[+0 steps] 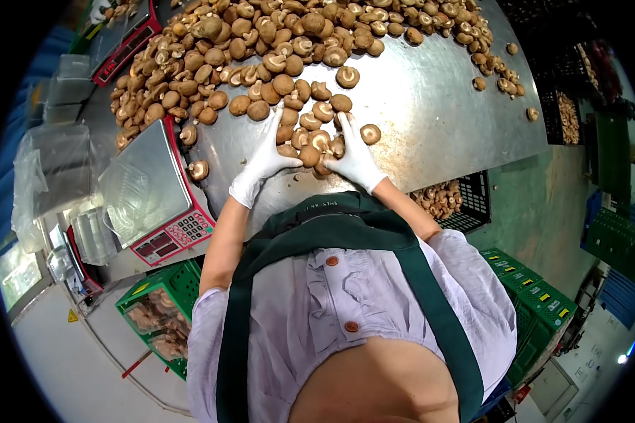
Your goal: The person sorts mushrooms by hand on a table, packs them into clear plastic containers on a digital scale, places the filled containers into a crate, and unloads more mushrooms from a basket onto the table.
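Note:
Both my hands wear white gloves and rest at the near edge of the metal table. My left hand (264, 163) has its thumb and fingers spread along the left side of a small group of brown mushrooms (309, 138). On the right side of that group, my right hand (358, 156) is likewise spread, its fingertips beside a mushroom (341, 103). The mushrooms lie between the two hands, some touching the gloves. One mushroom (370, 134) sits just right of my right hand. Beyond is a large mushroom pile (212, 56).
A red-framed scale (148, 190) stands left of my left hand, near clear plastic containers (53, 151). The metal table (444, 106) extends right, with loose mushrooms at its far side. Below its edge are a black crate (475, 201) and a green crate (183, 282).

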The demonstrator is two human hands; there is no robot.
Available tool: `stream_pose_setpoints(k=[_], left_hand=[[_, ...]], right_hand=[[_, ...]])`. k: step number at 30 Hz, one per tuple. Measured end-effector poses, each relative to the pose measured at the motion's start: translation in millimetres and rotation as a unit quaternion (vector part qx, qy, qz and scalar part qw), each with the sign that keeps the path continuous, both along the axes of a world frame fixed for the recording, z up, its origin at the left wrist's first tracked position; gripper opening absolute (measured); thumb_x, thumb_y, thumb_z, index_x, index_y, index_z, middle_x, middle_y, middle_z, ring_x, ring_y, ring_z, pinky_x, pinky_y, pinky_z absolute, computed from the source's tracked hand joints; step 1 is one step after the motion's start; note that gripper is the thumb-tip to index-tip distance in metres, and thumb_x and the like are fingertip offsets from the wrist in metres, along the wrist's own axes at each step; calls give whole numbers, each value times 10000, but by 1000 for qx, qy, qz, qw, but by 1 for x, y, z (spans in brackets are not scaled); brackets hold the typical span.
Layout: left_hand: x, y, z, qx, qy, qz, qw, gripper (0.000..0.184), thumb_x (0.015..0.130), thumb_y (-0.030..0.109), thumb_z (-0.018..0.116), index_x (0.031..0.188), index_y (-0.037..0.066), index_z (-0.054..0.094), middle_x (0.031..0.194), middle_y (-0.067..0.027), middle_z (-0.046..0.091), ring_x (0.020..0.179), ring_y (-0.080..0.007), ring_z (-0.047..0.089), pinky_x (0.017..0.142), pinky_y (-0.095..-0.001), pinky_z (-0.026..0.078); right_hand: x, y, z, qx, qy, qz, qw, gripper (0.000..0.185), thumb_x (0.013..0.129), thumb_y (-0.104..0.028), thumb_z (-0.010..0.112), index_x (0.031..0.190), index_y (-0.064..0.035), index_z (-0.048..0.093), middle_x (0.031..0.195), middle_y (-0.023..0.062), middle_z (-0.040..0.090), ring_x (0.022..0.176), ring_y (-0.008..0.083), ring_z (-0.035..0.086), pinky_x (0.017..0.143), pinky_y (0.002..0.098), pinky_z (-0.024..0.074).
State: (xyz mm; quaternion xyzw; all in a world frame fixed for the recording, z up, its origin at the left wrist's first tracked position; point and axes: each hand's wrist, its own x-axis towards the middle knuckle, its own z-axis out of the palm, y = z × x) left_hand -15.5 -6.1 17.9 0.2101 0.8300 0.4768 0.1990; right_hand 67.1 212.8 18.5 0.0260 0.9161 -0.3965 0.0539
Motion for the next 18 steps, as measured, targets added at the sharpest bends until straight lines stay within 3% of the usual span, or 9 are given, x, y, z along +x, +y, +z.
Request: stream_pose_setpoints(k=[3, 5, 9, 13, 15, 17, 18], left_hand=[[-8, -1, 5, 31, -42, -5, 999, 1173, 496, 101, 889, 1464, 47, 230, 1477, -179, 319, 1377, -294, 297, 1130, -363, 269], [-11, -1, 11, 41, -59, -1, 997, 1148, 496, 86, 885, 1458, 58, 259, 1470, -158, 342, 1372, -277, 308, 1131, -356, 269], [-20, -2, 10, 62, -70, -4, 996, 1129, 487, 69, 879, 1451, 71, 291, 1466, -136, 354, 1370, -262, 313, 1133, -353, 266], [-24, -2, 6, 56, -64, 5, 996, 1091, 476, 93, 878, 1427, 64, 343, 1451, -129, 373, 1348, -256, 346, 1129, -351, 273], [-22, 0, 2, 82, -37, 15, 996, 1077, 481, 102, 874, 1423, 68, 353, 1450, -128, 376, 1350, -260, 345, 1130, -351, 270], [-18, 0, 0, 87, -22, 18, 996, 1069, 507, 96, 872, 1433, 69, 338, 1440, -120, 386, 1333, -247, 367, 1114, -349, 298], [-15, 1, 0, 139, -74, 38, 987, 1073, 522, 75, 867, 1444, 76, 318, 1434, -116, 389, 1314, -240, 387, 1085, -348, 340]], right_hand=[[-21, -2, -3, -121, 16, -12, 992, 1001, 640, -140, 753, 1457, 1, 193, 1456, 261, 279, 1349, 360, 338, 1104, 352, 314], [-31, -2, -11, -55, 55, 39, 996, 1017, 633, -156, 750, 1467, -30, 181, 1464, 273, 265, 1320, 409, 354, 1060, 384, 377], [-53, -5, 4, -33, 8, 60, 998, 1022, 619, -109, 760, 1467, -41, 194, 1462, 272, 269, 1347, 370, 335, 1100, 361, 324], [-74, -7, 14, -8, -18, 71, 997, 1036, 610, -144, 776, 1477, -120, 209, 1456, 321, 238, 1239, 418, 455, 998, 384, 441], [-83, -16, 17, 113, -39, 85, 989, 995, 637, -184, 753, 1480, -195, 224, 1465, 302, 243, 1082, 400, 576, 866, 421, 517], [-86, -19, 14, 137, -13, 90, 986, 921, 644, -186, 737, 1453, -242, 300, 1452, 316, 259, 1051, 391, 594, 831, 431, 529], [-88, -20, 16, 153, -16, 100, 983, 887, 643, -184, 739, 1433, -240, 339, 1455, 315, 255, 1047, 393, 595, 831, 431, 530]])
